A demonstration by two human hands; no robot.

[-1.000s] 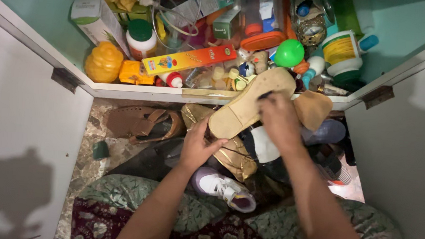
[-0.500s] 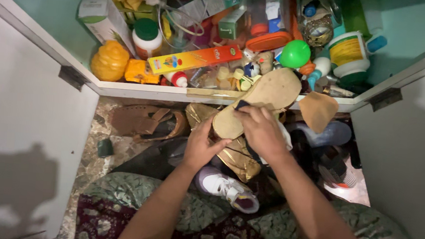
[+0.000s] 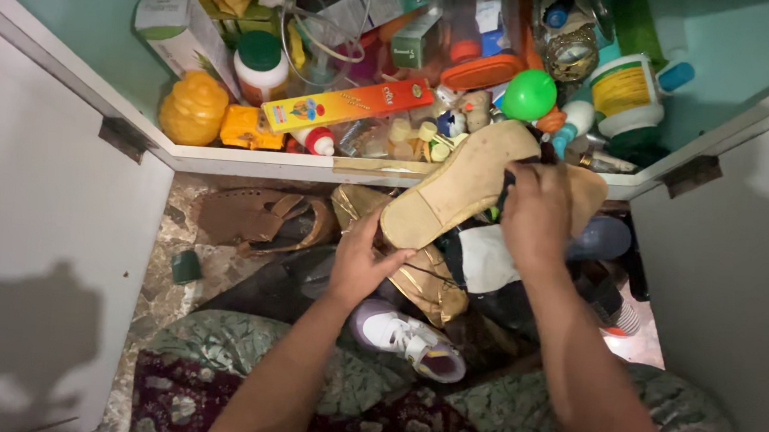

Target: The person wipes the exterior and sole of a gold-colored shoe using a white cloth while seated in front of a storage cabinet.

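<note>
1. The shoe (image 3: 462, 190) is tan and turned sole up; the sole looks worn and dirty.
2. It is held in the air in front of the shelf (image 3: 263, 160), above a pile of other shoes, between both hands.
3. The left hand (image 3: 364, 264) grips the lower end of the shoe with curled fingers. The right hand (image 3: 536, 212) is closed over the upper part.

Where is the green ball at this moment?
In the head view, the green ball lies on the cluttered shelf, right of centre, just above the tan shoe sole that both hands hold, with an orange lid to its upper left.
</note>
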